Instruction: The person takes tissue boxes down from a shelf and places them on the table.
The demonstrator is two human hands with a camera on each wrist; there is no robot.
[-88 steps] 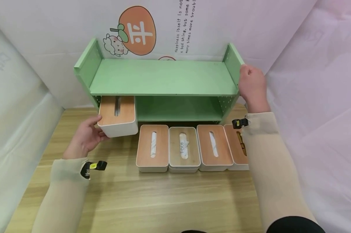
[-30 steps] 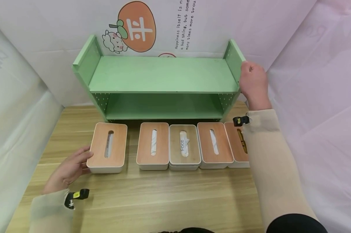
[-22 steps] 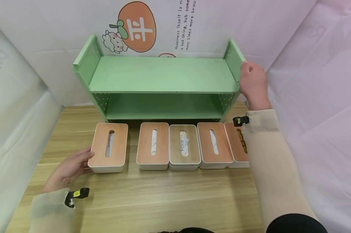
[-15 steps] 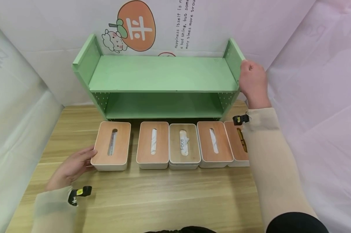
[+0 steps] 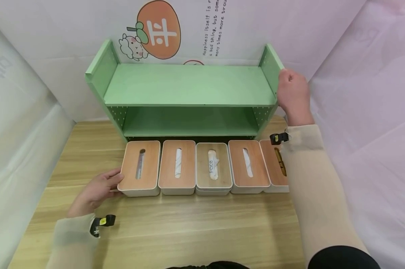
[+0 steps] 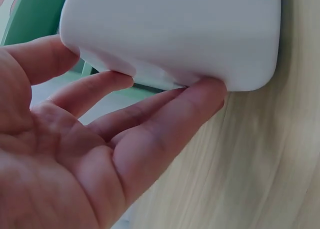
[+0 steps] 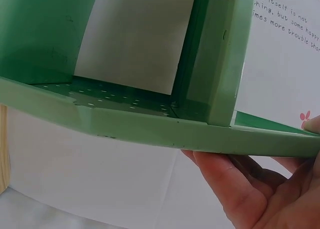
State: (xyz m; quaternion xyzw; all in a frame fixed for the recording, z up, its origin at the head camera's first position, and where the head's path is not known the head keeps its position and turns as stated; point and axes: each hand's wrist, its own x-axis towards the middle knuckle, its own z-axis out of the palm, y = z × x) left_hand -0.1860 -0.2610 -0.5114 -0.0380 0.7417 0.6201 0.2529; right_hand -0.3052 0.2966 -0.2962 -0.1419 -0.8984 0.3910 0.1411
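My left hand (image 5: 99,188) presses the left side of the leftmost tissue box (image 5: 140,164), white with a wooden lid and a slot. In the left wrist view its fingertips (image 6: 212,86) touch the white wall of that box (image 6: 170,29); the thumb does not wrap round it. At the right end of the green shelf (image 5: 192,84), my right hand (image 5: 293,95) grips the side panel. The right wrist view shows its fingers (image 7: 225,181) against the panel (image 7: 150,131) and the thumb at its edge.
Right of that box stand more tissue boxes in a row: one wooden-lidded (image 5: 176,164), one paler marked "Face" (image 5: 202,168), another wooden-lidded (image 5: 237,164), and one (image 5: 273,164) partly behind the right sleeve. All stand on the wooden table (image 5: 189,228), in front of the shelf.
The leftmost box came out of the shelf's lower level onto the table, then slid right under my left hand until beside the row. My right hand has kept its grip on the panel.
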